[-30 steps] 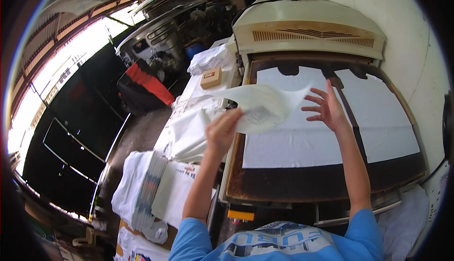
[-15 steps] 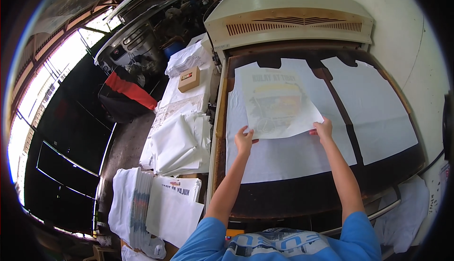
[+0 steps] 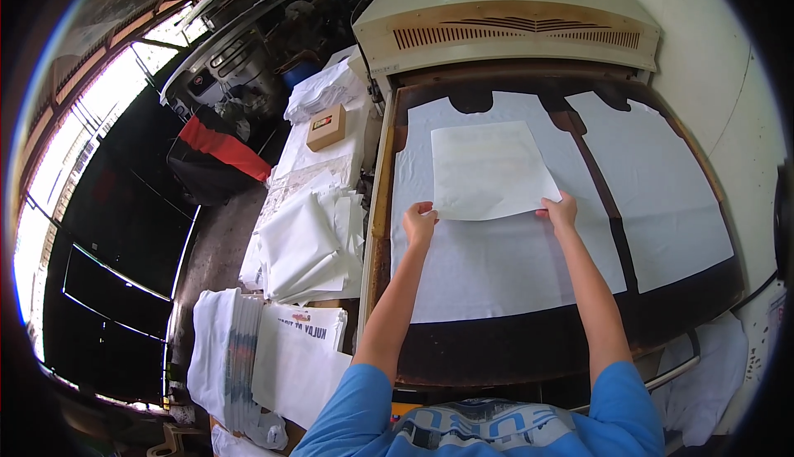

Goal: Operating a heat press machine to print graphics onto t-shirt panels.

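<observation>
At far left, a cloth pile [image 3: 222, 354] stands folded, coloured print showing along its edges. Just beside it is a paper stack [image 3: 299, 370], some of it with lettering in view. Farther back, loose sheets [image 3: 302, 242] lie heaped on the tabletop [image 3: 308, 159], so there seems to be plenty unused. A box [image 3: 327, 128] sits beyond them.

The left hand [image 3: 420, 222] is pinched on the near left corner of a white sheet [image 3: 494, 172]. The sheet lies over the upper middle of the left cloth [image 3: 513, 271], which is spread flat on the dark bed [image 3: 488, 358]; whether its near edge touches the cloth, I cannot tell. The right hand [image 3: 558, 211] is pinched on the near right corner.

Placing this sheet looks nearly done: it sits roughly square, but neither corner has been let go. At right, the right cloth [image 3: 662, 209] is also spread out, with no sheet on it, so that half appears not yet begun.
</observation>
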A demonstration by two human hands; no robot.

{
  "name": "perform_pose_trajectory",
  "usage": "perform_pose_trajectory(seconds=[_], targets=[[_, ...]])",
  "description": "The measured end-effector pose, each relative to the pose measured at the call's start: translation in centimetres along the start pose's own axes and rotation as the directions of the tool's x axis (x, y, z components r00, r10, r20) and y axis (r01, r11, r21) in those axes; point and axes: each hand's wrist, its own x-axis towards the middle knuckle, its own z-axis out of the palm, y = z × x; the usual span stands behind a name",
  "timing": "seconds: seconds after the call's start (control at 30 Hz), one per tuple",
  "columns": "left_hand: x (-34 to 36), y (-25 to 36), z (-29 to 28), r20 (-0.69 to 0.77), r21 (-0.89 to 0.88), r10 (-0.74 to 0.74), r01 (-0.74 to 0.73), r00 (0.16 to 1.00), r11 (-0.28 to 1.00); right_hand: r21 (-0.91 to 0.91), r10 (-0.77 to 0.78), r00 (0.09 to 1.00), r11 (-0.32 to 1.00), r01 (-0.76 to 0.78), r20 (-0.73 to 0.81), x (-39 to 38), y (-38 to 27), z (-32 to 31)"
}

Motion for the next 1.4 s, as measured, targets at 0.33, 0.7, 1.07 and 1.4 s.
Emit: perform_pose_trajectory(seconds=[0.33,0.7,1.07,1.4], targets=[[0.6,-1.4,-0.1,-0.005,0.233,0.116,-0.112,0.993,0.966,-0.173,-0.110,0.994,0.979,0.107,-0.009,0.8,1.0,-1.5],[1.0,-1.5,0.1,-0.035,0.329,0.184,-0.163,0.982,0.930,-0.262,-0.167,0.986,0.951,0.163,0.008,1.9,1.5,-1.2],[-7.5,-0.9,-10.9,-0.166,0.373,0.346,-0.267,0.923,0.889,-0.610,-0.606,0.791,0.597,0.521,0.082,0.3,3.4,-6.7],[-32.8,-17.5,-37.1,-0.953,0.274,0.054,0.773,0.298,0.571,-0.635,-0.314,0.937,0.758,0.149,-0.155,-5.1,2.9,-21.5]])
